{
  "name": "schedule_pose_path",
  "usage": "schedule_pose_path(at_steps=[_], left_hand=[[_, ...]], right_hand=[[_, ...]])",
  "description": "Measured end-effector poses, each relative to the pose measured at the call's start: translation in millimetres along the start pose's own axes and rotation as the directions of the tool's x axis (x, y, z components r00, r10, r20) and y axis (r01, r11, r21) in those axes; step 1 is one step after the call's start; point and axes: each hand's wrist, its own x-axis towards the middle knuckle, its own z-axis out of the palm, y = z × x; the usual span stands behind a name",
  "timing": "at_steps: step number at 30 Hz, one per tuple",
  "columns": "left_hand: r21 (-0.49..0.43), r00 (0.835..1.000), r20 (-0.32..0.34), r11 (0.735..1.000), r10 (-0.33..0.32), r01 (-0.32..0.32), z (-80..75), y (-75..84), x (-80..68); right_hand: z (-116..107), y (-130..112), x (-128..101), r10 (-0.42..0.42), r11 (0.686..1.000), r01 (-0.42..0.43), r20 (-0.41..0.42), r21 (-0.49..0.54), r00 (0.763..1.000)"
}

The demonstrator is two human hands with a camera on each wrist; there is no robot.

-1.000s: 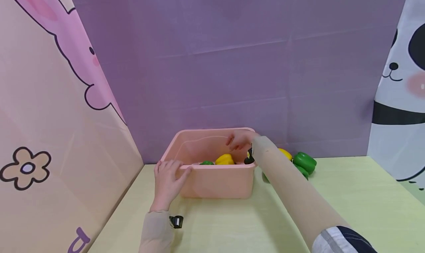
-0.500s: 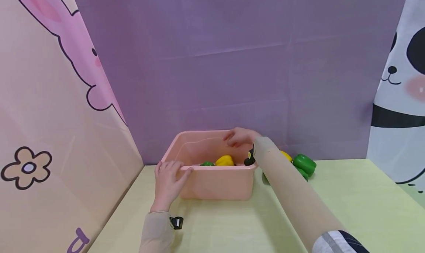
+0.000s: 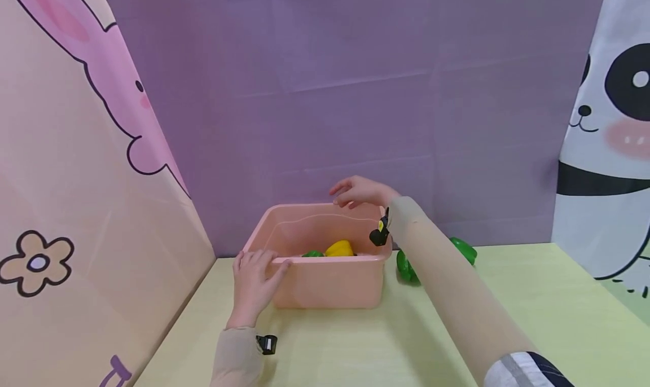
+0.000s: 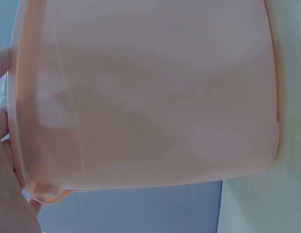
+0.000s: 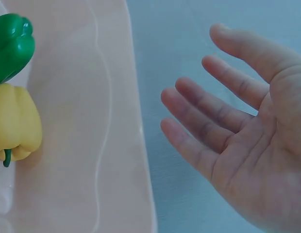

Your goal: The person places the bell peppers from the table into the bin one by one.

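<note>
A pink plastic bin [image 3: 330, 285] stands near the back of the table. In it lie a yellow bell pepper [image 3: 339, 248] and a green bell pepper [image 3: 312, 254], both larger in the right wrist view. My left hand [image 3: 256, 282] holds the bin's front rim near the left corner, fingers over the edge; the left wrist view shows fingertips [image 4: 1, 60] right at the rim. Raised over the bin's far right side, my right hand [image 3: 361, 192] has relaxed, spread fingers with nothing in them. Its palm [image 5: 267, 160] appears beside the rim in the right wrist view.
More green bell peppers [image 3: 406, 267] lie on the pale table [image 3: 325, 347] right of the bin, partly hidden by my right forearm. A purple cloth [image 3: 325, 93] hangs behind. Printed panels stand at the left [image 3: 101, 251] and right [image 3: 599, 218].
My right hand has risen from inside the bin to above its back rim, fingers still loose. The left hand stays on the front rim. The head view has shifted slightly.
</note>
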Motion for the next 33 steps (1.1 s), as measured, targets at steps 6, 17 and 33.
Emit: schedule_pose_path(at_steps=[6,17,33], left_hand=[[0.001,1.0,-0.004,1.0,0.012,-0.012,4.5,-0.1,3.0],[0.003,0.999,-0.019,1.0,0.029,-0.029,6.1,-5.4,9.8],[-0.009,1.0,-0.017,1.0,0.009,-0.01,-0.8,-12.3,6.6]], right_hand=[[-11.2,-4.6,-13.7,-0.051,0.998,0.051,0.002,-0.023,0.999],[-39.6,16.5,-60.8,-0.042,0.999,0.042,-0.088,0.006,0.995],[-34.5,98.8,-126.2,0.014,0.997,0.008,-0.273,0.077,0.962]])
